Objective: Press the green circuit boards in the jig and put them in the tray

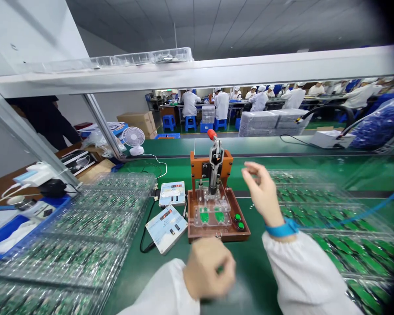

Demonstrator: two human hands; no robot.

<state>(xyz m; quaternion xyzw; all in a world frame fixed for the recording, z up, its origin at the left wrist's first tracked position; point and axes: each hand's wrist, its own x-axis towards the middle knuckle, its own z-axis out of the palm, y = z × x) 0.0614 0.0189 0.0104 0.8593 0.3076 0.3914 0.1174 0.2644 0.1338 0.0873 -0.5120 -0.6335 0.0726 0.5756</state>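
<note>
My left hand (210, 269) is low in front of the test fixture (218, 236), slightly blurred, its fingers curled towards the thumb. A small green patch shows inside the curl; I cannot tell whether it is a held piece or the tabletop. My right hand (262, 192) is raised to the right of the fixture, fingers bent but apart from the thumb, nothing seen between them. A blue wrist strap (282, 228) circles that wrist. Two small green circuit boards (219, 215) lie in the fixture's clear plate, below a toggle clamp (213, 170) with its red handle up.
Clear trays (82, 214) of circuit boards cover the left side; other trays (335, 223) with green boards stand at right. Two display boxes (167, 229) sit left of the fixture. A small fan (133, 139) is behind them. A blue cord (374, 212) crosses the right trays.
</note>
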